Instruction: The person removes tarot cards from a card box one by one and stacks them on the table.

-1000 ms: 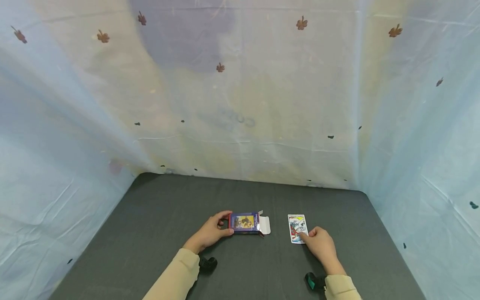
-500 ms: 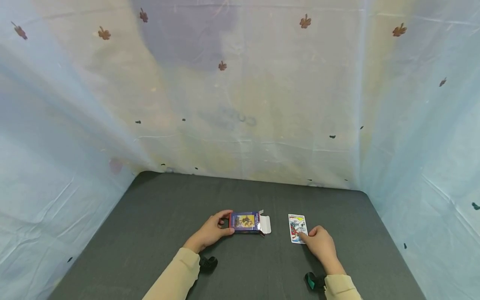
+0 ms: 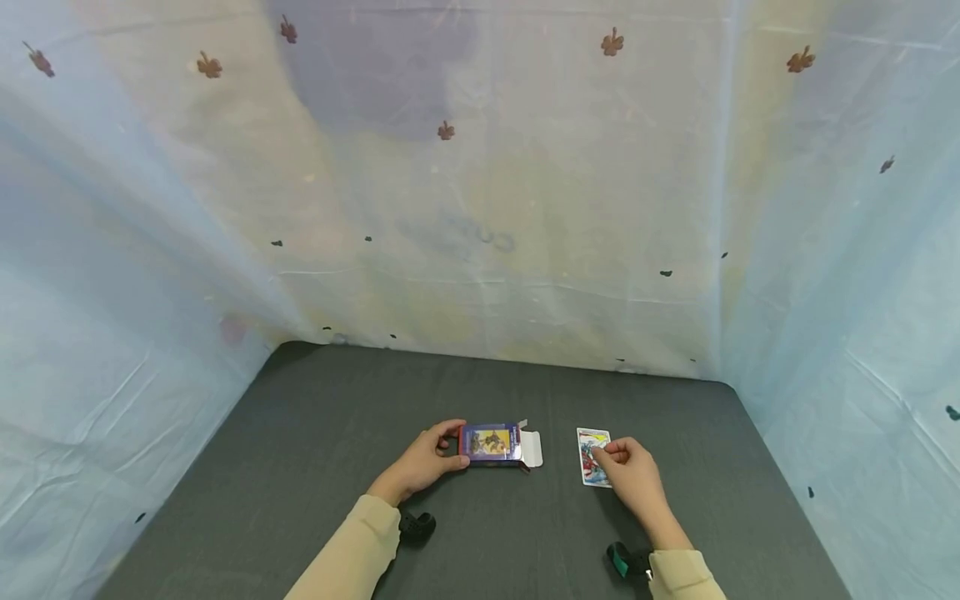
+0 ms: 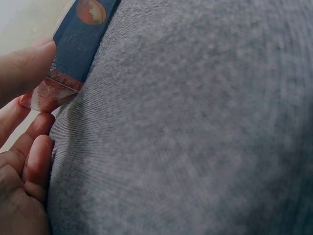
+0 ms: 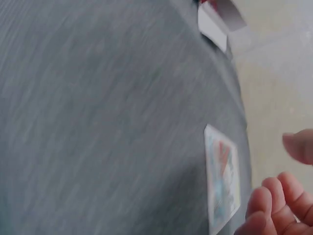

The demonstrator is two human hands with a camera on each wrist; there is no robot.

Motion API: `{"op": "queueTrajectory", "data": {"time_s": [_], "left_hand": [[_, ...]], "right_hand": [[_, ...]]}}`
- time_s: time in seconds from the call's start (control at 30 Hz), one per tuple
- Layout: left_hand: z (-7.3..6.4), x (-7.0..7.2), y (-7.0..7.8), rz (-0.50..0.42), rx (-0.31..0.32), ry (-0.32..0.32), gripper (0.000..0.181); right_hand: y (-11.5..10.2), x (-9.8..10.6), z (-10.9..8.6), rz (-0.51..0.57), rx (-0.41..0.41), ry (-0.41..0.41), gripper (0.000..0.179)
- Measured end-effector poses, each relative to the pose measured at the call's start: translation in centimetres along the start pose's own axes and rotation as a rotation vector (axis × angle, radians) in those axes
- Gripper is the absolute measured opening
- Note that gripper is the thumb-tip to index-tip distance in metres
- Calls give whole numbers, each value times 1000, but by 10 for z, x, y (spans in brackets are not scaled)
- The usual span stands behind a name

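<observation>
— What of the card (image 3: 589, 468) escapes you?
— Your right hand (image 3: 636, 479) hides part of it in the head view; your right wrist view blurs it.
— And the box (image 3: 489, 443)?
— Its print's too small to read; your left wrist view crops it at the top.

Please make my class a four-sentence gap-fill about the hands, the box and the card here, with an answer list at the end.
1. The end of the box that the left hand grips is coloured ____.
2. The white flap of the box is ____, not shut.
3. In the head view, the card lies to the ____ of the box.
4. Of box and card, the one nearer the right hand is the ____.

Missing words: red; open; right; card.
</observation>
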State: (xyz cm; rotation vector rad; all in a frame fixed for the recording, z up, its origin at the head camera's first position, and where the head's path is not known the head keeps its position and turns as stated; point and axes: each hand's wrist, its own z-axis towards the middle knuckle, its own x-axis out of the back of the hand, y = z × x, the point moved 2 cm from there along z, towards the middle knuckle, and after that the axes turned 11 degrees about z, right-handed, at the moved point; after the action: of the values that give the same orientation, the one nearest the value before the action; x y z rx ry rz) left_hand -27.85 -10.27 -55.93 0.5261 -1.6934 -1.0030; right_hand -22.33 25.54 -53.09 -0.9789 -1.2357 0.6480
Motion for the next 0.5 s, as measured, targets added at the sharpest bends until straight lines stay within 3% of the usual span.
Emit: {"op": "queueTrajectory", "data": {"time_s": [0.17, 0.37, 0.5], "left_hand": [[0, 1, 0, -12, -2, -2, 67], [0, -1, -1, -21, -1, -8, 66], [1, -1, -2, -21, -4, -7, 66]], "right_hand": [[-15, -13, -1, 82, 44, -51, 37], [-28, -34, 0, 84, 49, -103, 53], [-34, -47, 3, 109, 62, -141, 53]]}}
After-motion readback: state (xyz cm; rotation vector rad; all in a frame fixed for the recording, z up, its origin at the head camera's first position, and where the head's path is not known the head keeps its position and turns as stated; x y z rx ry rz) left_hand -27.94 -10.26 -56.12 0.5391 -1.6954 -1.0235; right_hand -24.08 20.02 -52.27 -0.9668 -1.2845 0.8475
